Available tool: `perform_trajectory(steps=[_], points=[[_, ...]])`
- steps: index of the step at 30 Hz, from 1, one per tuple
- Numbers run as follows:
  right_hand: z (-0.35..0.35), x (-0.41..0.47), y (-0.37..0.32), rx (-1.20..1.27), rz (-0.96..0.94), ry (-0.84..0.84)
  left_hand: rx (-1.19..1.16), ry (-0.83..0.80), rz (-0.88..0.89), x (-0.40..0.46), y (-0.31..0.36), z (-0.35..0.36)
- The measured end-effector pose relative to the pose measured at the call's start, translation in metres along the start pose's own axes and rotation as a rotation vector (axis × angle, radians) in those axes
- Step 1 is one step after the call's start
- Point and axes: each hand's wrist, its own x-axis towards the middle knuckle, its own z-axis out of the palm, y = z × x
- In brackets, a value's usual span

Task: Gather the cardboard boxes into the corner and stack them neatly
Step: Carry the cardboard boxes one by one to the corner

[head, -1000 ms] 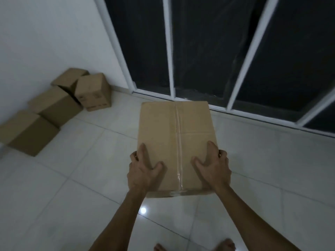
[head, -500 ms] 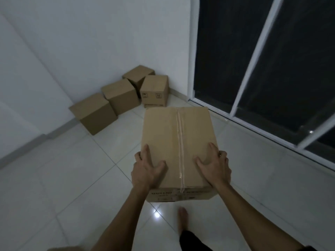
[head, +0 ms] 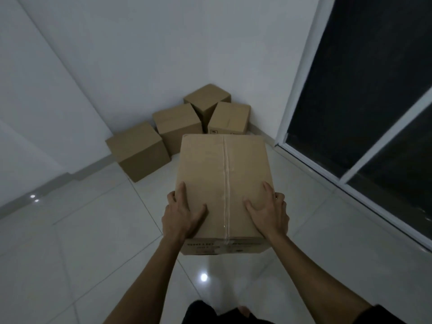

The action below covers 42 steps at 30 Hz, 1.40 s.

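I carry a taped cardboard box (head: pixel 222 174) off the floor in front of me. My left hand (head: pixel 183 215) grips its near left edge and my right hand (head: pixel 268 212) grips its near right edge, thumbs lying on the top. Ahead, several smaller cardboard boxes sit on the floor in the room corner: one at the left (head: pixel 138 149), one behind it (head: pixel 176 123), one against the back wall (head: pixel 207 99), and one to the right (head: pixel 229 118), partly hidden by the carried box. None is stacked on another.
White walls (head: pixel 140 54) meet at the corner. A dark sliding glass door with a white frame (head: pixel 301 73) runs along the right. The floor is glossy white tile (head: pixel 81 242). My foot (head: pixel 244 311) shows at the bottom.
The view has swung left toward the corner and I have stepped closer; the floor boxes now sit centred and larger. My grip on the carried box is the same.
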Motion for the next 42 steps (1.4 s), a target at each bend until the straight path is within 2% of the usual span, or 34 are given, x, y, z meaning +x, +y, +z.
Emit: perform_trajectory(steps=[5,13,22,32,42], points=[[0.048,0.088,-0.072,-0.029,-0.018,-0.002,-0.017,-0.002,-0.011,0.117,-0.025,-0.012],[0.126,0.204,-0.176,-0.022,0.092,0.03,0.005,-0.105,0.042,0.309,-0.061,-0.038],[0.2,0.322,-0.236,-0.031,0.191,-0.061,0.02,-0.251,0.037,0.474,-0.088,-0.02],[0.322,0.458,-0.233,-0.05,0.386,-0.051,0.052,-0.417,0.047,0.646,-0.134,0.084],[0.493,0.532,-0.146,0.009,0.582,0.033,0.07,-0.556,0.208,0.766,-0.218,0.264]])
